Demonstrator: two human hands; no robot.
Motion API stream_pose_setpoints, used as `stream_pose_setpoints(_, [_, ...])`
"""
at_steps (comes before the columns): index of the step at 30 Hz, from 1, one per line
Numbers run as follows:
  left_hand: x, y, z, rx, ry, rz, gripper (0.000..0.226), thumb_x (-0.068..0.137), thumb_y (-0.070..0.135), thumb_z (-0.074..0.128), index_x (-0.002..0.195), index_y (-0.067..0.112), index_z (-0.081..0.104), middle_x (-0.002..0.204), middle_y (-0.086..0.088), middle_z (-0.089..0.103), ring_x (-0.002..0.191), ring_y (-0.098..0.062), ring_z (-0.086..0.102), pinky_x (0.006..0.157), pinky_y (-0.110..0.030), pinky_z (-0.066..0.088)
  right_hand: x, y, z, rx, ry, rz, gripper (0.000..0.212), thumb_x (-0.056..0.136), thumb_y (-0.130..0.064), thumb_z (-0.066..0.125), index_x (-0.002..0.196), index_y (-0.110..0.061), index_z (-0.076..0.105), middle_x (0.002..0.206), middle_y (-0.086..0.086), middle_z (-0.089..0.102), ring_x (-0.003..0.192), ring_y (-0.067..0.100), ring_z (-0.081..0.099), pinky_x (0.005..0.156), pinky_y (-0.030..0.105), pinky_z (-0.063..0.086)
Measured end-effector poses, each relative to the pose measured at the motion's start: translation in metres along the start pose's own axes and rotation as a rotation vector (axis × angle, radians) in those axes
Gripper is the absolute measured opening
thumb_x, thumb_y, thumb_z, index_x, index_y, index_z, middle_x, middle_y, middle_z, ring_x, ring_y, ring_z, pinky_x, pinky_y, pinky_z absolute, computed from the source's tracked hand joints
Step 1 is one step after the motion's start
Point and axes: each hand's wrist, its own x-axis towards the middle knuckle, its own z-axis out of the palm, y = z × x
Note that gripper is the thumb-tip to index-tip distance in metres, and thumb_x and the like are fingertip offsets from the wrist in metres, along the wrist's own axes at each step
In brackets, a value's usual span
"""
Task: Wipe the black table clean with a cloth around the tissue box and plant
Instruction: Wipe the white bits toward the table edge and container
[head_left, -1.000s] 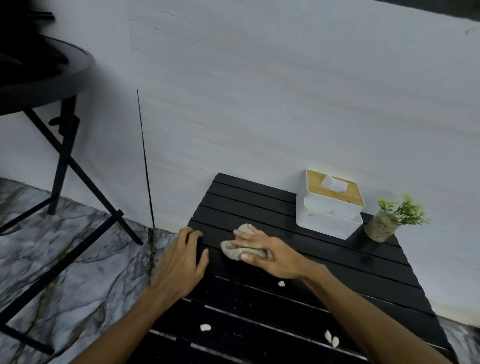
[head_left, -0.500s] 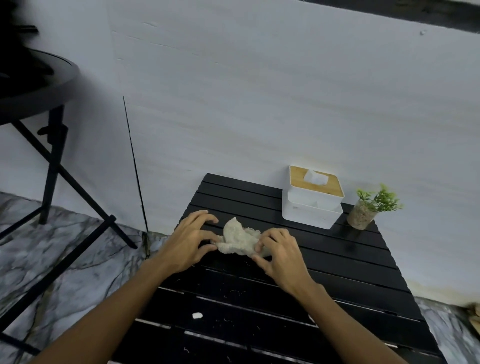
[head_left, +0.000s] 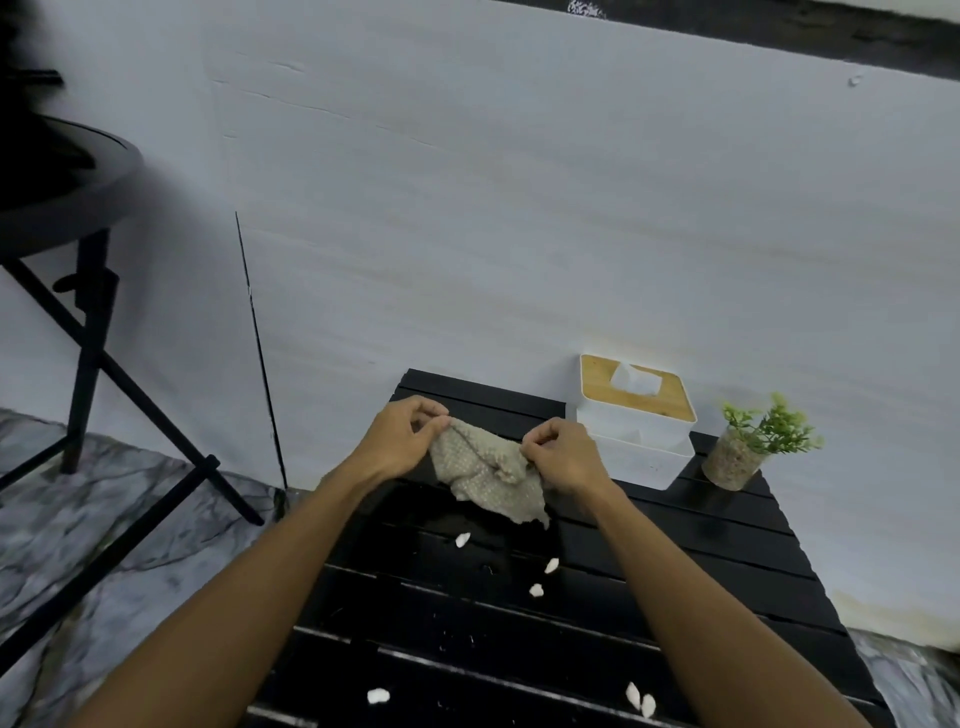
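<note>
A beige knitted cloth (head_left: 488, 475) hangs spread above the black slatted table (head_left: 701, 566). My left hand (head_left: 400, 441) pinches its upper left corner and my right hand (head_left: 563, 454) pinches its upper right corner. The cloth's lower edge dangles just over the slats. The white tissue box (head_left: 636, 421) with a wooden lid stands at the table's back, right of my right hand. A small green plant (head_left: 748, 447) in a glass pot stands at the back right corner. Several white crumbs (head_left: 537, 590) lie on the slats below the cloth.
A white wall runs right behind the table. A black round stand (head_left: 78, 291) with crossed legs is at the left on the grey marble floor (head_left: 104, 545). More white crumbs (head_left: 640, 699) lie near the table's front edge.
The cloth was pressed on the table under my right hand; both hands have taken it by its corners and lifted it, spreading it out above the slats. Crumbs lie beneath it.
</note>
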Motion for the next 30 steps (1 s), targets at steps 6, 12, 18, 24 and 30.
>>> stream_pose_setpoints(6, [0.037, -0.017, 0.023, 0.125, 0.096, -0.096, 0.022, 0.087, 0.022, 0.072, 0.104, 0.009, 0.065, 0.079, -0.002, 0.065, 0.067, -0.015, 0.064, 0.067, -0.029, 0.055, 0.026, 0.009, 0.029, -0.437, 0.119, -0.213, 0.012, 0.098, -0.013, 0.045, 0.095, -0.015, 0.056, 0.089, 0.008, 0.067, 0.086, 0.031, 0.062, 0.077, 0.047, 0.054])
stream_pose_setpoints(12, [0.048, -0.03, 0.027, 0.184, 0.155, -0.11, 0.025, 0.082, 0.026, 0.077, 0.1, 0.014, 0.065, 0.08, -0.001, 0.067, 0.079, -0.014, 0.063, 0.076, -0.028, 0.05, 0.021, 0.021, 0.037, -0.659, -0.147, -0.836, 0.045, 0.104, -0.046, 0.04, 0.146, -0.03, 0.045, 0.151, -0.005, 0.048, 0.145, 0.019, 0.036, 0.121, 0.042, 0.027])
stream_pose_setpoints(18, [0.026, -0.039, 0.014, 0.228, 0.198, -0.065, 0.024, 0.088, 0.024, 0.068, 0.11, 0.017, 0.064, 0.1, 0.002, 0.067, 0.091, -0.016, 0.064, 0.082, -0.029, 0.051, 0.036, 0.029, 0.058, -0.779, -0.384, -0.663, 0.064, 0.102, -0.065, 0.02, 0.16, -0.042, 0.005, 0.17, -0.012, 0.004, 0.158, 0.019, -0.002, 0.127, 0.048, 0.003])
stream_pose_setpoints(24, [-0.043, -0.041, -0.012, 0.517, 0.198, 0.168, 0.023, 0.093, 0.015, 0.06, 0.114, 0.018, 0.066, 0.115, 0.005, 0.065, 0.105, -0.018, 0.056, 0.09, -0.033, 0.047, 0.04, 0.025, 0.066, -0.779, -0.336, -0.582, 0.083, 0.088, -0.083, 0.011, 0.16, -0.041, 0.013, 0.17, -0.011, 0.008, 0.157, 0.017, 0.006, 0.128, 0.044, 0.008])
stream_pose_setpoints(30, [-0.122, -0.06, -0.019, 0.746, 0.116, 0.142, 0.05, 0.095, 0.042, 0.032, 0.128, 0.017, 0.061, 0.138, 0.001, 0.056, 0.128, -0.019, 0.049, 0.103, -0.034, 0.038, 0.023, 0.037, 0.07, -0.461, -0.404, -0.654, 0.049, 0.108, -0.044, 0.038, 0.15, -0.022, 0.048, 0.163, -0.01, 0.034, 0.153, 0.01, 0.022, 0.125, 0.038, 0.026])
